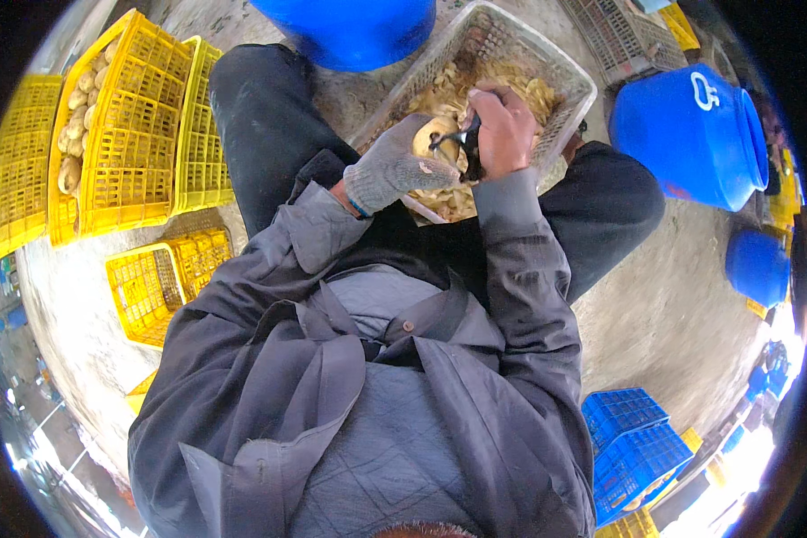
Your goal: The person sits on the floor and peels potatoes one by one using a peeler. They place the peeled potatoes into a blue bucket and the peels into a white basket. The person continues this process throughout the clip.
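Observation:
My left hand (pixel 400 161), in a grey knitted glove, holds a pale, rounded root vegetable (pixel 437 136) whose kind I cannot tell for sure. My bare right hand (pixel 501 128) grips the black handle of a peeler (pixel 454 138), its head against the vegetable's surface. Both hands are over a whitish plastic crate (pixel 582 101) between my legs. Thin pale peelings (pixel 534 91) lie in that crate, around and below my hands. The fingertips of my right hand are partly hidden.
Yellow crates (pixel 138 128) stand at the left, one with several brownish root vegetables (pixel 77 124). A smaller yellow crate (pixel 141 296) lies nearer. A blue tub (pixel 363 33) stands ahead, a blue barrel (pixel 686 134) at the right, blue crates (pixel 639 464) at the lower right.

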Demonstrator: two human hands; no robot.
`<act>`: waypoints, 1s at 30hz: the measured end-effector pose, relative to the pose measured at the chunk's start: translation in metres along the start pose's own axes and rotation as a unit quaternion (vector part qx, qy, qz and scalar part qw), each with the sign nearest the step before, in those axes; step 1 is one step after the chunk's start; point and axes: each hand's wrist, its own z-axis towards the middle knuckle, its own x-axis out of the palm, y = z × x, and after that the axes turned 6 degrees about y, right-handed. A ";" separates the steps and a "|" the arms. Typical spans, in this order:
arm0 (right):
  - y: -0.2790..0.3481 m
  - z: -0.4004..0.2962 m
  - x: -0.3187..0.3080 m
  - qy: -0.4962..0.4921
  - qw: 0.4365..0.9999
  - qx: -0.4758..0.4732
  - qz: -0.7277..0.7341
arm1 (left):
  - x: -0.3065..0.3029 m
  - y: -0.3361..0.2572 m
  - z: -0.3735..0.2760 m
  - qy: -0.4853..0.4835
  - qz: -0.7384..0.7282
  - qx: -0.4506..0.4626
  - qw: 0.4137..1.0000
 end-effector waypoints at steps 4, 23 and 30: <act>-0.003 0.028 -0.023 -0.079 0.981 -0.071 -0.165 | 0.013 0.003 -0.013 -0.019 0.141 0.007 0.990; 0.019 -0.019 0.025 -0.006 0.999 -0.026 0.040 | 0.007 -0.011 -0.015 -0.016 -0.149 0.052 0.987; -0.009 0.046 -0.017 -0.171 0.957 -0.161 -0.171 | 0.005 0.008 -0.026 0.000 -0.171 0.023 0.985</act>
